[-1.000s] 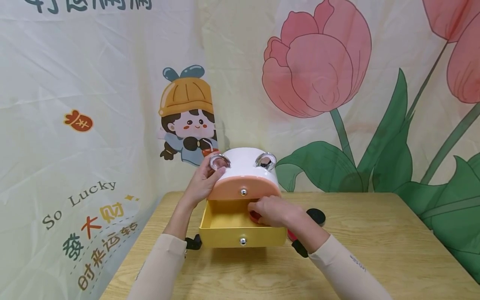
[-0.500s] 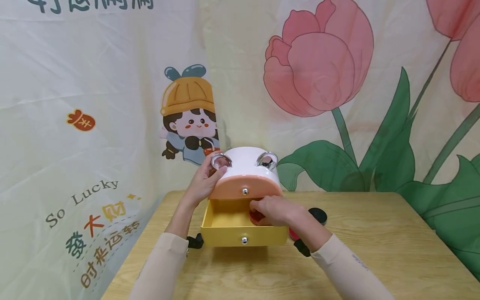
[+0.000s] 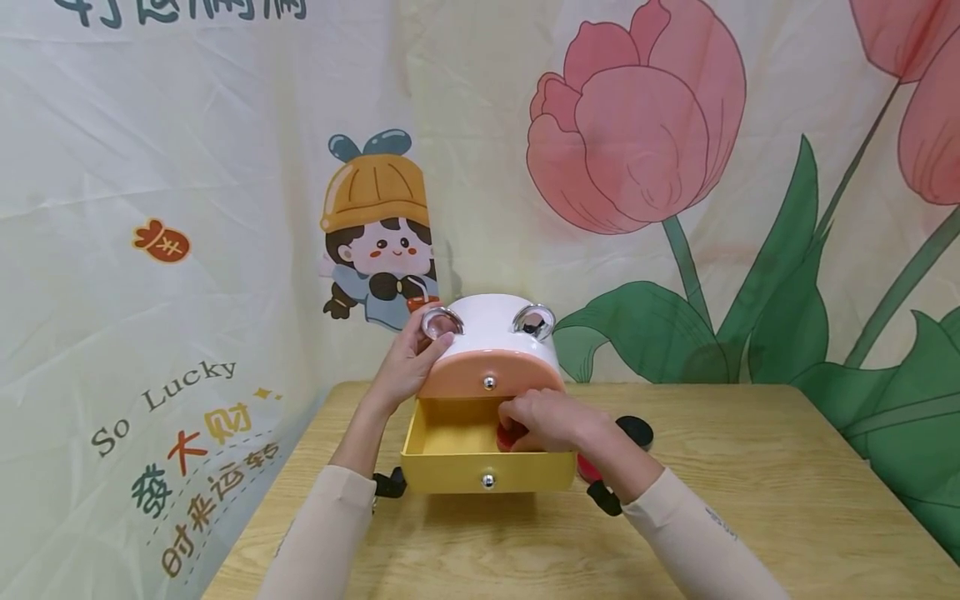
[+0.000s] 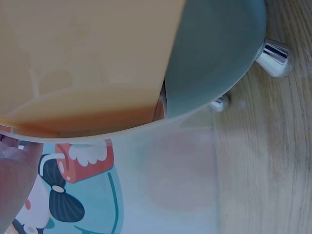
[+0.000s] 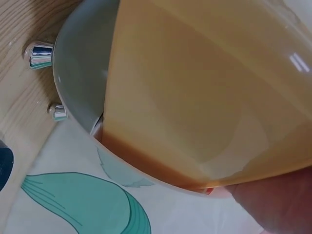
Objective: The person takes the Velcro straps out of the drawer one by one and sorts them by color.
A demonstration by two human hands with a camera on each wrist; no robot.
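A white storage box with a coral upper drawer front stands on the table, its yellow lower drawer pulled out. My left hand holds the box's left side, thumb and fingers about a silver ring. Inside the drawer's right part, my right hand grips a small red round object, partly hidden by curled fingers. Only part of the left hand appears in the left wrist view. The right wrist view shows the right hand at the yellow drawer's edge.
A black disc lies on the wooden table beyond the right forearm. Something red shows beside the drawer, partly behind that arm. Silver feet carry the box. A printed cloth hangs behind the table.
The head view has shifted slightly. Both hands keep their places, and the red round object has turned or shifted a little under the right fingers.
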